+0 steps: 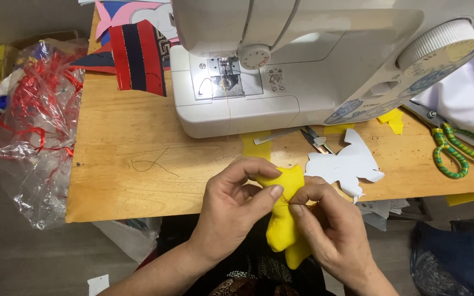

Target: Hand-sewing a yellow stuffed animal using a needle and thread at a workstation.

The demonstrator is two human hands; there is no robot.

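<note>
Together, the left hand (231, 211) and right hand (333, 227) are pinching a stuffed yellow fabric piece (283, 219), fingers closing tightly on its seam, just off the wooden table's (122, 164) near edge. Behind it are sitting a white sewing machine (303, 60), a white paper cutout (344, 164) and green-handled scissors (451, 148).

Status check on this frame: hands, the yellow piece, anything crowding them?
Both hands, left hand and right hand, pinch yellow fabric piece. Held above table edge. White cutout close by, not touching.
</note>
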